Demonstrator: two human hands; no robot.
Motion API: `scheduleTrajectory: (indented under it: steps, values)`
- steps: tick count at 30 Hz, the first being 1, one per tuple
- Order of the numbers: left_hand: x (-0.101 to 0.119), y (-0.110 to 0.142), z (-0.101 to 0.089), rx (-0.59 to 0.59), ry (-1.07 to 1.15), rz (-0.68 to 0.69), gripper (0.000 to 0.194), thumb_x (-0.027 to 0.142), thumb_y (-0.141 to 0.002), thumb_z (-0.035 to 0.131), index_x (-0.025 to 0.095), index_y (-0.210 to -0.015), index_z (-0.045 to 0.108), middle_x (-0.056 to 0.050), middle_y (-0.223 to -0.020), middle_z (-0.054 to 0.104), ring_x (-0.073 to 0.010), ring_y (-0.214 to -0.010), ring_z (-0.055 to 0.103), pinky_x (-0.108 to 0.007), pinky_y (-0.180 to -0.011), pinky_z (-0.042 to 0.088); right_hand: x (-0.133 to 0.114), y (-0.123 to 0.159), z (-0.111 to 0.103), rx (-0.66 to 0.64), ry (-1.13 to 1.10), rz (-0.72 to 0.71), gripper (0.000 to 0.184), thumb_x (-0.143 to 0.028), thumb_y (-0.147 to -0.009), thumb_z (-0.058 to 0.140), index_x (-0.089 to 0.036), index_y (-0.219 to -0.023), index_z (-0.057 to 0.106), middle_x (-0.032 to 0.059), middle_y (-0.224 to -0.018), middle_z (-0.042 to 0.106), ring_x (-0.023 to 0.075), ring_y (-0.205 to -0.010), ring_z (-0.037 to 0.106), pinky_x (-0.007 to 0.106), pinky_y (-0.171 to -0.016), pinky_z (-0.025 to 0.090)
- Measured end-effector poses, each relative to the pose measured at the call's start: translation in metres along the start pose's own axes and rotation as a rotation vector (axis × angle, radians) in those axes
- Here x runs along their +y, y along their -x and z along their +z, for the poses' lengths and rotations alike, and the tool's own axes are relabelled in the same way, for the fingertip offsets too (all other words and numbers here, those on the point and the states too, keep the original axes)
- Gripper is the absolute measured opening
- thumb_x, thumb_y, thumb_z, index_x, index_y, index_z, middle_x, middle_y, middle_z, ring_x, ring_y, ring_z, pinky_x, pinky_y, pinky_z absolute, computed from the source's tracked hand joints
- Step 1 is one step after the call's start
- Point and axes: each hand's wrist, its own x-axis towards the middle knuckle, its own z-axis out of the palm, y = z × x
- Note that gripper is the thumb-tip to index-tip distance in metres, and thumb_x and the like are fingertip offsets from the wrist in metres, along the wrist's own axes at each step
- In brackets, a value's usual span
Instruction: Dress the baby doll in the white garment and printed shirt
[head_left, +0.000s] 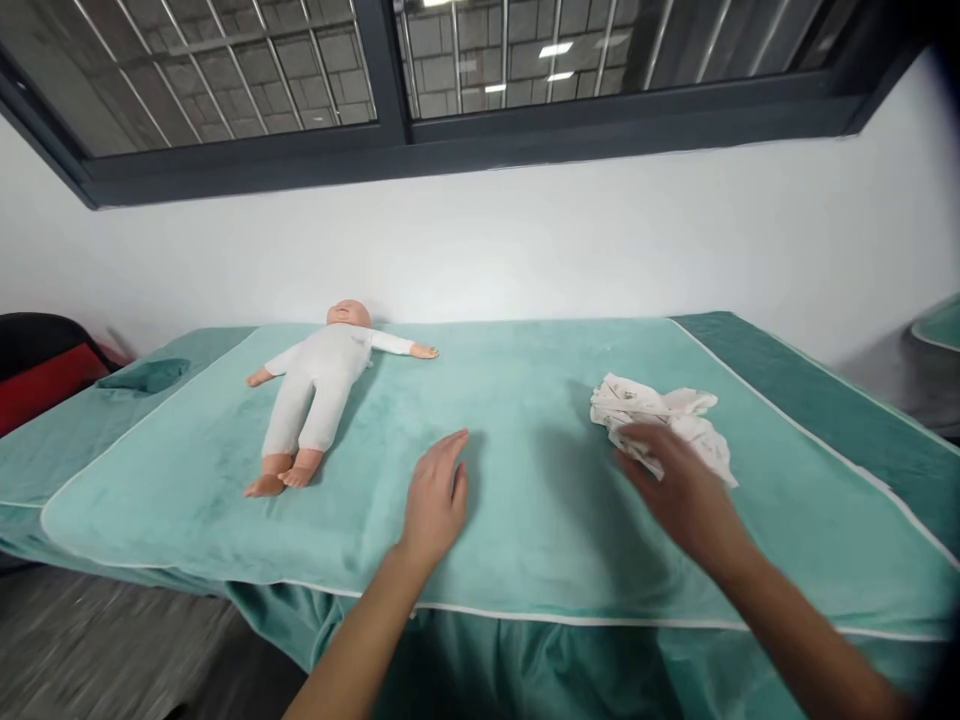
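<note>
My left hand [436, 500] hovers over the middle of the green bed cover [510, 380], its thumb apart from the fingers and nothing in it. To the right, my right hand [686, 495] is in front of a crumpled white cloth [637, 398] with small printed marks. Its fingers stretch forward and left, slightly blurred, and it overlaps part of the cloth; whether they touch is unclear. A baby doll [322, 370] in a white body suit lies on its back at the left, arms spread, feet toward me.
Behind the bed is a white wall [525, 240] with a dark-framed, barred window [480, 130] above. At the far left sits a red and black object [49, 380]. The cover has white piping and hangs in folds at the front edge.
</note>
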Motion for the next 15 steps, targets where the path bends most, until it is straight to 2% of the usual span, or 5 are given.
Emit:
scheduleTrajectory:
  steps: [2,6,9,12,15]
  values:
    - [-0.01,-0.002,0.015,-0.122,-0.003,-0.091,0.043,0.021,-0.099,0.042,0.023,-0.139,0.056,-0.009,-0.139,0.065,-0.0254,-0.129,0.06,-0.047,-0.111,0.046,0.024,-0.037,-0.015,0.002,0.322,-0.006,0.032,-0.037,-0.097,0.05,-0.017,-0.118,0.064,0.0163,-0.123,0.065,0.0316,-0.111,0.06,0.042,-0.088,0.047]
    - [-0.005,-0.015,0.024,-0.257,-0.002,-0.18,0.04,0.025,-0.098,0.043,0.021,-0.134,0.06,-0.01,-0.135,0.067,-0.03,-0.126,0.06,-0.052,-0.109,0.043,0.043,-0.086,-0.026,-0.311,0.625,-0.01,0.03,-0.032,-0.099,0.043,-0.018,-0.104,0.068,0.0136,-0.103,0.07,0.0266,-0.091,0.062,0.036,-0.074,0.037]
    - [0.0,-0.031,0.023,-0.281,0.102,-0.302,0.037,0.025,-0.094,0.049,0.021,-0.128,0.063,-0.01,-0.13,0.069,-0.0311,-0.127,0.057,-0.053,-0.112,0.038,0.04,-0.113,-0.041,-0.328,0.588,0.012,0.03,-0.034,-0.1,0.042,-0.019,-0.095,0.067,0.0119,-0.096,0.071,0.0205,-0.077,0.058,0.033,-0.067,0.03]
    - [0.008,-0.049,0.022,-0.289,0.208,-0.427,0.037,0.028,-0.092,0.053,0.022,-0.127,0.063,-0.01,-0.124,0.071,-0.0286,-0.116,0.063,-0.049,-0.108,0.044,0.032,-0.136,-0.066,-0.187,0.449,0.16,0.032,-0.043,-0.098,0.044,-0.02,-0.09,0.065,0.0126,-0.089,0.07,0.0185,-0.069,0.052,0.034,-0.064,0.029]
    - [0.035,-0.067,0.022,-0.347,0.358,-0.443,0.045,0.041,-0.093,0.056,0.024,-0.134,0.057,-0.009,-0.128,0.068,-0.0229,-0.102,0.068,-0.04,-0.095,0.053,0.021,-0.147,-0.086,-0.084,0.177,0.271,0.034,-0.048,-0.098,0.044,-0.021,-0.086,0.06,0.0105,-0.08,0.066,0.0155,-0.066,0.05,0.034,-0.064,0.032]
